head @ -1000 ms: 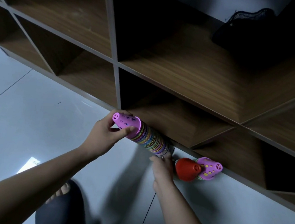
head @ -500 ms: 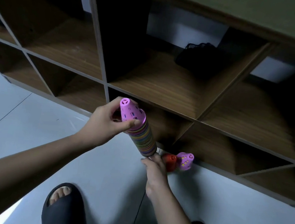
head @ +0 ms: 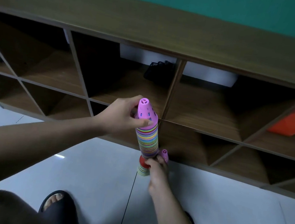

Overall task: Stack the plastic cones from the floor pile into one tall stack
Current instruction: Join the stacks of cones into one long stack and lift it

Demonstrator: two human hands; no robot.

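Left hand [head: 123, 117]: fingers and thumb curled round the pink tip of the cone stack [head: 148, 139], upright at frame centre. Right hand [head: 159, 170]: pinches the stack's base, directly over red-topped short stack [head: 143, 167] on floor. Pink cone [head: 164, 154] just behind. Shelf unit [head: 215, 131] edge close behind; open white tile floor [head: 89, 170] lower left, sandal [head: 57, 206] bottom

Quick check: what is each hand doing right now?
Left hand: holding the cone stack at its pink top.
Right hand: holding the stack's lower end.

Home room: cubby shelving [head: 171, 94], tiled floor [head: 223, 214]
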